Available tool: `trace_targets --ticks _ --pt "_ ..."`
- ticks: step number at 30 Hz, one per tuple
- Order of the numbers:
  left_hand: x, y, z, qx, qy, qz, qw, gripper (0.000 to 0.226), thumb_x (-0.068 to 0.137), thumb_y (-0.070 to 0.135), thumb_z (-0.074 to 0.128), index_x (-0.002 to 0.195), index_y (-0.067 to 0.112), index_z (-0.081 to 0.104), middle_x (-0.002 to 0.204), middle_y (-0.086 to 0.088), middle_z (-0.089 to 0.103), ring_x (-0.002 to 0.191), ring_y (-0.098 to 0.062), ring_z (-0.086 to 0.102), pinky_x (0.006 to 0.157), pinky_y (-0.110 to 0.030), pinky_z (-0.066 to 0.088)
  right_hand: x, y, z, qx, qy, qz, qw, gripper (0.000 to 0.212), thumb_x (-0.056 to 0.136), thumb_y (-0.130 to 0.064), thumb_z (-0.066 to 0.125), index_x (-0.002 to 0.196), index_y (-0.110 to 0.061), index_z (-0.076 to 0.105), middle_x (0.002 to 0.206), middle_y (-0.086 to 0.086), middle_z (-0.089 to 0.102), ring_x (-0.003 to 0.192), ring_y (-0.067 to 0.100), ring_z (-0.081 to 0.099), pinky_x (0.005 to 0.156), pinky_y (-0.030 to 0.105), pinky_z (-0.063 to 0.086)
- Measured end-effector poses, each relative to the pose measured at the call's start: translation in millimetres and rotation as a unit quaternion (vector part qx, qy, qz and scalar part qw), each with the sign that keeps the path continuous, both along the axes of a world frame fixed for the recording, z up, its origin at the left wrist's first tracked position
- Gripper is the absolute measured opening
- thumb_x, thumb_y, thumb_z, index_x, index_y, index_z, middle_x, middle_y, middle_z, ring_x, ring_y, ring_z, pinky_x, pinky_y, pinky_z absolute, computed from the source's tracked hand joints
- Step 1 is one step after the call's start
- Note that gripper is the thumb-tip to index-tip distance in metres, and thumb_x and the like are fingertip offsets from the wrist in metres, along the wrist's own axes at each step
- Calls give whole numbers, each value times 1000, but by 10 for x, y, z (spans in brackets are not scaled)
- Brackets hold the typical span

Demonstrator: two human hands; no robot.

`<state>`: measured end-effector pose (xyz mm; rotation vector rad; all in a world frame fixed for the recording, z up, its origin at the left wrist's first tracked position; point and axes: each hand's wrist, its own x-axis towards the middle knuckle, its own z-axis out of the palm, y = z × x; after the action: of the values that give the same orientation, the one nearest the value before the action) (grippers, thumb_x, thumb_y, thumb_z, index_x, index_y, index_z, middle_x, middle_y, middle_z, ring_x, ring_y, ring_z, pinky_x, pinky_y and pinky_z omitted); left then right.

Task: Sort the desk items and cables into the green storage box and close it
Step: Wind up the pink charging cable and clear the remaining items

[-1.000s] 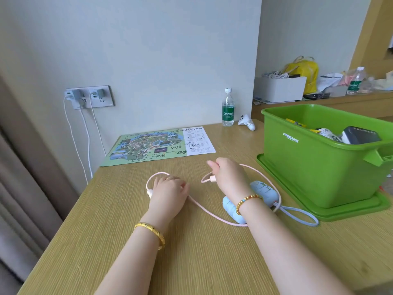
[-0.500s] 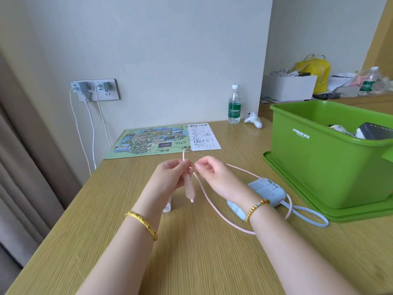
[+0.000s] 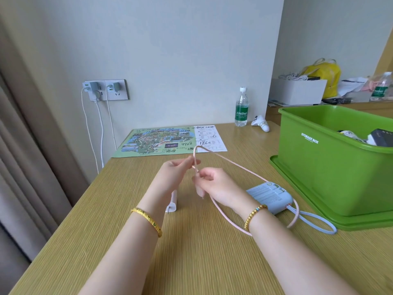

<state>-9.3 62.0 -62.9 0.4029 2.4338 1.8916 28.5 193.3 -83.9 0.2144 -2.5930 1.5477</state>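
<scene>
Above the desk's middle, my left hand (image 3: 177, 170) and my right hand (image 3: 214, 184) both pinch a thin pink cable (image 3: 231, 165). The cable loops up between my fingers, then trails right across the desk and around a light blue power bank (image 3: 269, 195) with a blue strap loop (image 3: 314, 223). A pink plug end hangs below my right fingers. The green storage box (image 3: 323, 167) stands open at the right on its green lid (image 3: 297, 192), with several items inside. A small white charger (image 3: 173, 202) lies under my left wrist.
A map sheet (image 3: 157, 142) lies flat near the wall. A water bottle (image 3: 241, 109) and a white controller (image 3: 261, 123) stand at the back edge. Wall sockets (image 3: 106, 89) hold chargers with white cords hanging down. Clutter sits on a far shelf at right.
Both hands lifted from the desk with the pink cable and drew together, folding it into a raised loop. The view shifted slightly left.
</scene>
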Motion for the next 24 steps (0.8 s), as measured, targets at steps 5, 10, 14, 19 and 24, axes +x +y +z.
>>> trace_targets --ticks 5,10,14,19,24 --pt "-80 -175 -104 -363 115 188 905 59 86 59 46 118 10 52 121 -15 54 117 -32 47 96 -40 38 -21 176 -40 255 143 -198 936 31 96 -34 40 77 -14 53 91 4 52 92 26 51 74 33 36" --pt "-58 -173 -238 -545 16 111 831 78 80 71 42 126 7 39 127 -12 49 118 -31 50 92 -40 41 -65 312 -66 371 135 -241 887 17 97 -21 41 97 -9 53 95 11 66 93 30 59 66 33 31" --pt "-115 -199 -266 -562 37 87 822 42 90 40 43 116 7 47 112 -8 59 105 -29 57 80 -34 43 -76 396 -80 419 74 -240 872 12 92 -10 44 88 -15 54 99 8 66 97 30 57 68 31 29" --pt "-94 -142 -254 -414 110 130 894 43 100 40 26 104 6 51 105 -15 58 93 -35 58 73 -35 42 -111 342 -96 376 78 -190 904 23 95 -25 42 104 -13 59 110 6 58 108 28 48 84 35 38" --pt "-58 -52 -196 -282 203 110 931 32 94 45 42 104 20 60 87 -5 58 99 -26 55 70 -30 42 -83 148 46 -38 62 -123 990 29 92 -5 35 114 -16 50 112 4 58 102 17 55 88 32 45"
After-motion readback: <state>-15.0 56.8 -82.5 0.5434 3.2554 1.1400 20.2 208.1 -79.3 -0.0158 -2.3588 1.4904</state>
